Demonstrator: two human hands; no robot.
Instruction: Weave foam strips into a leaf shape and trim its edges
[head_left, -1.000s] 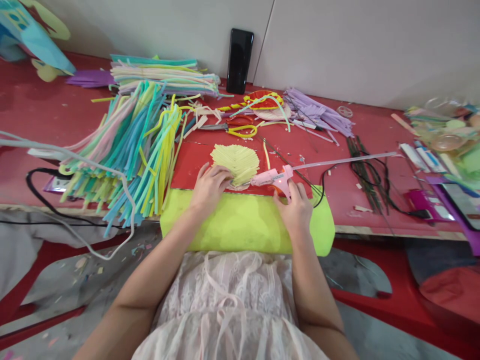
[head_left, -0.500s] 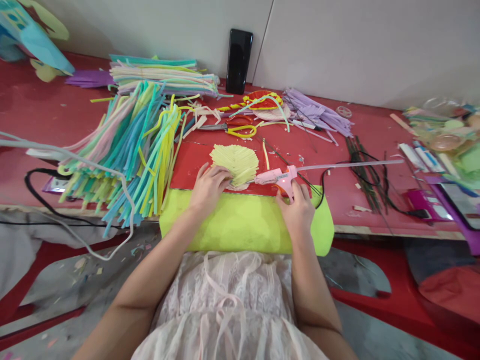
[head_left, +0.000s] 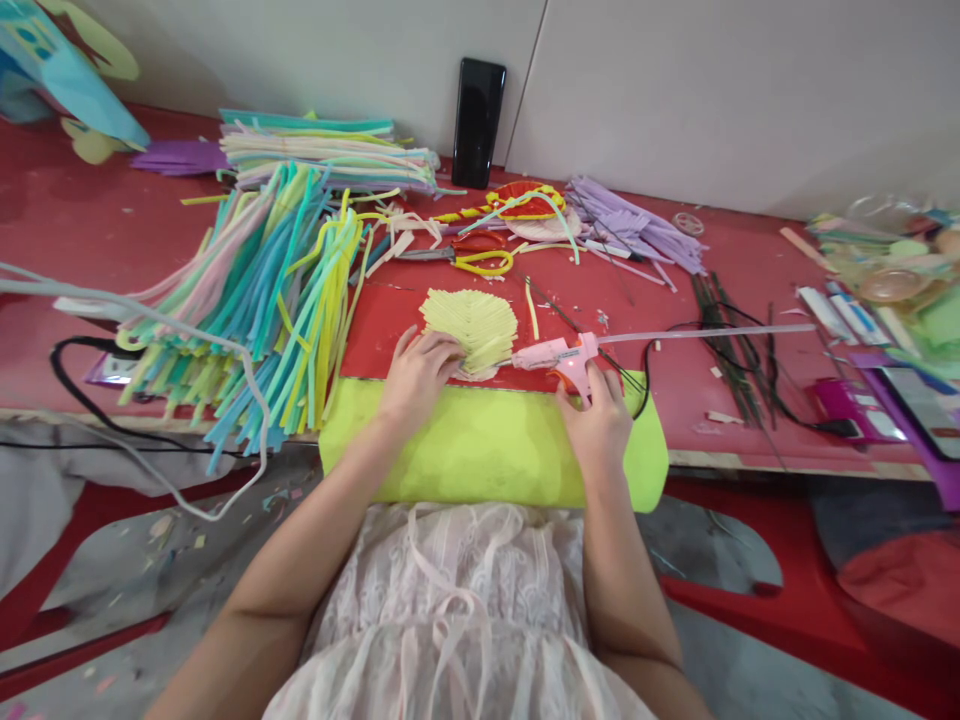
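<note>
A pink hot glue gun point(head_left: 541, 353) is in my right hand point(head_left: 600, 418), its fingers wrapped round the handle and orange trigger. The nozzle points left at the lower right edge of a pale yellow leaf shape point(head_left: 471, 325) built from fuzzy stems in slanting rows. A long clear glue stick point(head_left: 705, 331) sticks out of the gun's back. My left hand point(head_left: 420, 378) is closed at the leaf's lower left edge, fingertips holding it there. The leaf lies on a red board point(head_left: 379, 335), with a lime-green sheet point(head_left: 480, 455) in front of it.
Large bundles of coloured fuzzy stems point(head_left: 247, 290) stand at left. Yellow-and-red-handled scissors point(head_left: 480, 262) lie behind the leaf, near lilac stems point(head_left: 637, 222). A black phone point(head_left: 478, 122) leans on the wall. Dark wires point(head_left: 739, 365) and a purple box point(head_left: 855, 410) are at right.
The glue gun and my right hand have shifted slightly to the right, the nozzle drawing back a little from the leaf. My left hand stays in place.
</note>
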